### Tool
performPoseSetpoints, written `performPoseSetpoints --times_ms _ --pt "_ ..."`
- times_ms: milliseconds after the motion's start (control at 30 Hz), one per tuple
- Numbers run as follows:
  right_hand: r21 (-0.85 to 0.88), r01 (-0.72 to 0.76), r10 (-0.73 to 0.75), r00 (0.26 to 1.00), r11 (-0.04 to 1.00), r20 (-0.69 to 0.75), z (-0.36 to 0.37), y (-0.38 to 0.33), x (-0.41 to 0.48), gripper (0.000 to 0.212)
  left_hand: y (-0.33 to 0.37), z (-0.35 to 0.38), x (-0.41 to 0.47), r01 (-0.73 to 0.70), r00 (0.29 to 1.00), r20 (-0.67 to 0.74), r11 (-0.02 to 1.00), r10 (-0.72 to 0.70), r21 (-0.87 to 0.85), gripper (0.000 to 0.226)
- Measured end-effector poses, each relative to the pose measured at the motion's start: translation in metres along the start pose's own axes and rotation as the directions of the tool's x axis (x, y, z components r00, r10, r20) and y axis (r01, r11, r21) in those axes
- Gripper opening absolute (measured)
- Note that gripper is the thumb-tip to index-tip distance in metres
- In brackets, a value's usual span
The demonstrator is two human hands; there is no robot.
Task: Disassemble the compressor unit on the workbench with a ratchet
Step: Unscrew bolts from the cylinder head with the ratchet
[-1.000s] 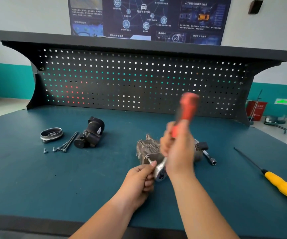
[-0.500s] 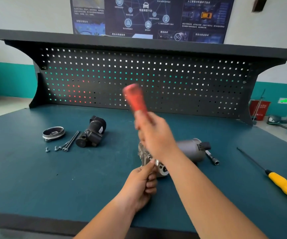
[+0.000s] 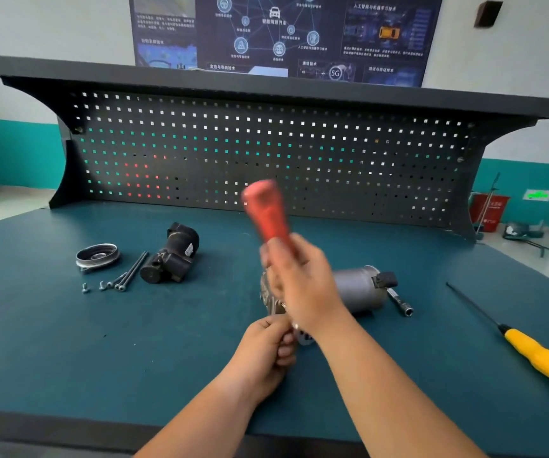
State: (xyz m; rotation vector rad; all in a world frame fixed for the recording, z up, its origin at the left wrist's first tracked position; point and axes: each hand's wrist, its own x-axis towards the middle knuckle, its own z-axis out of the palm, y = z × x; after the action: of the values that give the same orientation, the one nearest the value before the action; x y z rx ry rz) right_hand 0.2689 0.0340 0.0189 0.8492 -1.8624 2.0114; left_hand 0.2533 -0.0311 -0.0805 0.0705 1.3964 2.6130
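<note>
Dark pegboard (image 3: 299, 143) backs the teal bench (image 3: 68, 358), where the compressor unit (image 3: 355, 289) lies on its side mid-bench, just beyond both hands. The right hand (image 3: 302, 282) clenches its fingers round the ratchet (image 3: 266, 213) by its red handle. The left hand (image 3: 263, 352) pinches the ratchet's head at the unit's near end. The handle leaned right a second ago, then swung left, and now stands blurred near upright. That reads as another stroke, so the bolt is probably loosening but not yet out.

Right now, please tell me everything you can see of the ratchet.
The ratchet has a red handle, blurred by motion, and a silvery metal head. It stands nearly upright, leaning a little left, with its head down by the compressor. The right hand grips the handle's lower part; the left hand pinches at the head.
</note>
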Motion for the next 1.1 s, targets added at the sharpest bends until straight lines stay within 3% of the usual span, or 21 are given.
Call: performPoseSetpoints --times_ms 67,133,200,267,333,433,533,600,700,767,967,1100 --pt "0.286 -0.077 0.161 0.945 0.955 -0.285 -0.015 0.0 0.008 0.04 0.007 0.003 -0.006 -0.005 0.997 0.071 1.0 0.005 -0.001 0.039" --pt "0.539 -0.058 0.378 0.775 0.84 -0.506 -0.035 0.003 0.013 0.047 0.009 0.006 -0.009 0.013 0.994 0.109 1.0 -0.01 -0.023 0.033" --pt "0.719 0.03 0.574 0.58 0.694 -0.578 -0.047 0.014 0.008 0.052 0.011 0.007 -0.01 0.028 0.994 0.109 0.999 -0.023 -0.038 0.03" --pt "0.738 0.081 0.607 0.512 0.67 -0.608 -0.049 0.024 0.002 0.049 0.012 0.007 -0.011 0.045 0.996 0.075 0.999 -0.043 -0.022 0.03" --pt "0.689 0.068 0.543 0.561 0.722 -0.625 -0.043 0.024 0.004 0.047 0.012 0.006 -0.012 0.07 0.997 0.045 0.997 -0.07 -0.008 0.03" --pt "0.536 -0.029 0.387 0.724 0.844 -0.571 -0.032 0.009 0.016 0.043 0.012 0.006 -0.012 0.089 0.996 0.029 0.996 -0.089 0.011 0.033" --pt "0.202 -0.162 0.221 0.922 0.966 -0.318 -0.014 -0.003 0.026 0.038 0.013 0.007 -0.013 0.074 0.997 0.036 0.997 -0.074 0.013 0.034" --pt "-0.085 -0.171 0.168 0.985 0.982 -0.042 0.003 -0.006 0.03 0.035 0.013 0.006 -0.011 0.079 0.996 0.032 0.997 -0.079 -0.004 0.034" --pt "-0.445 -0.031 0.205 0.914 0.895 0.35 0.024 -0.004 0.028 0.032 0.01 0.004 -0.007 0.081 0.996 0.036 0.996 -0.079 -0.044 0.037" --pt "-0.517 0.031 0.248 0.852 0.856 0.461 0.029 0.0 0.025 0.033 0.009 0.003 -0.005 0.038 0.999 0.036 0.999 -0.037 -0.026 0.041" --pt "-0.288 -0.093 0.209 0.891 0.953 0.403 0.011 -0.006 0.024 0.029 0.007 0.006 0.001 -0.052 0.998 0.043 0.989 0.046 0.138 0.05" --pt "-0.274 -0.046 0.157 0.905 0.96 0.395 0.0 -0.004 0.024 0.025 0.005 0.011 0.008 -0.069 0.997 0.042 0.974 0.061 0.218 0.047"
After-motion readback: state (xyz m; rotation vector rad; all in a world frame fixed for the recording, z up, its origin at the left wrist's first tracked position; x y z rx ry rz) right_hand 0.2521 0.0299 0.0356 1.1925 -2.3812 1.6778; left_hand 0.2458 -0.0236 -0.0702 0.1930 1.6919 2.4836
